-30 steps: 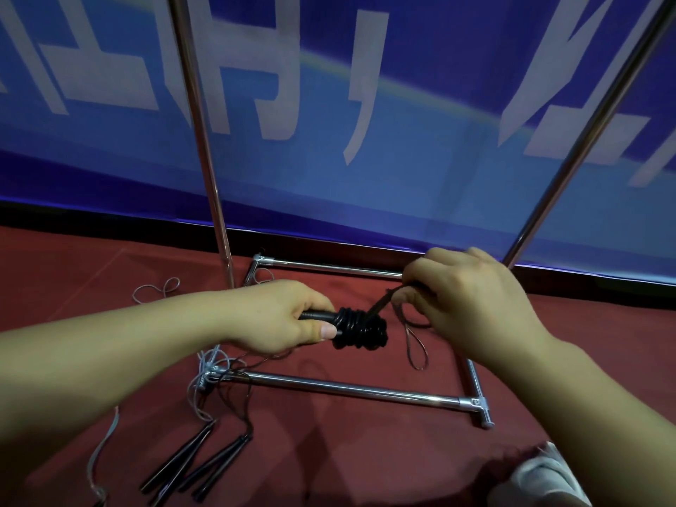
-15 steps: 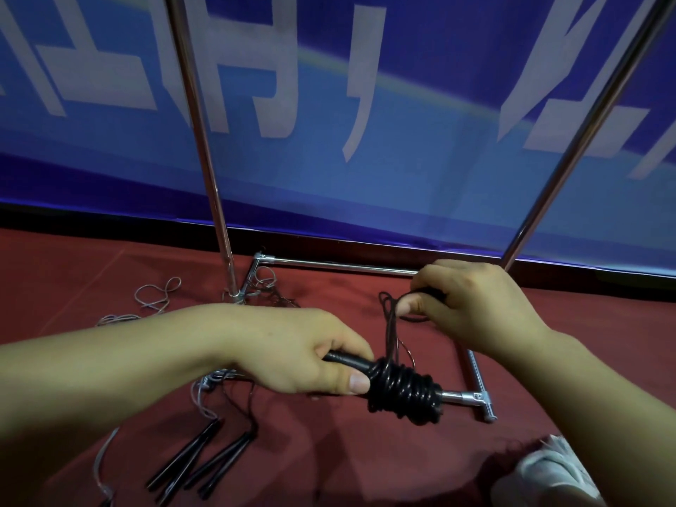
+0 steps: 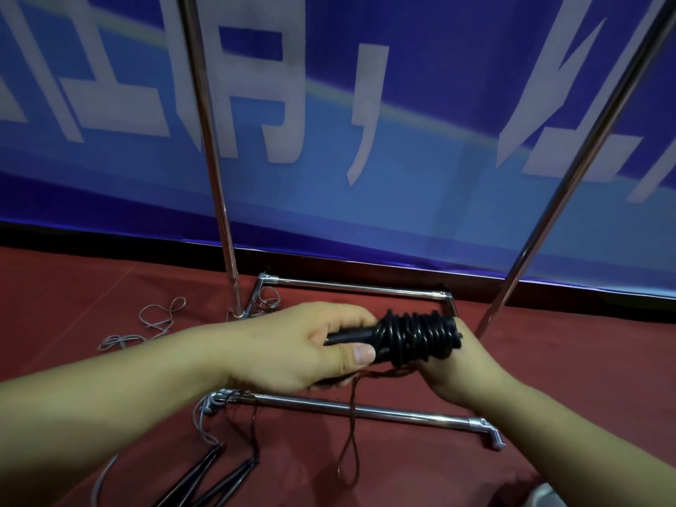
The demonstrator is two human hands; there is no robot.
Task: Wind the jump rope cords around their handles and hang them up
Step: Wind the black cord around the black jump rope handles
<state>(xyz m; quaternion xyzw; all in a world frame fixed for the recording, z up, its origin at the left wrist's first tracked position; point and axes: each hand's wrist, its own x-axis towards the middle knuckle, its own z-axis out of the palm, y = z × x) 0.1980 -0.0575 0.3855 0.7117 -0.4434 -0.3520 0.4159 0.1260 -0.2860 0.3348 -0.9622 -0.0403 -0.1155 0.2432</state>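
My left hand point(image 3: 303, 347) grips the black jump rope handles point(image 3: 351, 338), thumb on top. Black cord point(image 3: 417, 340) is wound in thick coils around the handles' right end. My right hand point(image 3: 461, 364) cups the coiled end from below and behind; its fingers are mostly hidden by the coils. A thin brown loop point(image 3: 349, 455) hangs from under the coil toward the floor. More black handles point(image 3: 216, 477) with grey cord point(image 3: 157, 320) lie on the red floor at lower left.
A chrome rack stands ahead: two upright poles point(image 3: 216, 177), point(image 3: 570, 177) and a base of low bars point(image 3: 358, 409) on the red carpet. Behind it hangs a blue banner point(image 3: 402, 159) with white characters. Something pale shows at the bottom right corner point(image 3: 545, 497).
The wound handles rose and turned level. My right hand let go of the cord strand it pinched above the coil and moved under the coiled end. The brown loop now dangles free.
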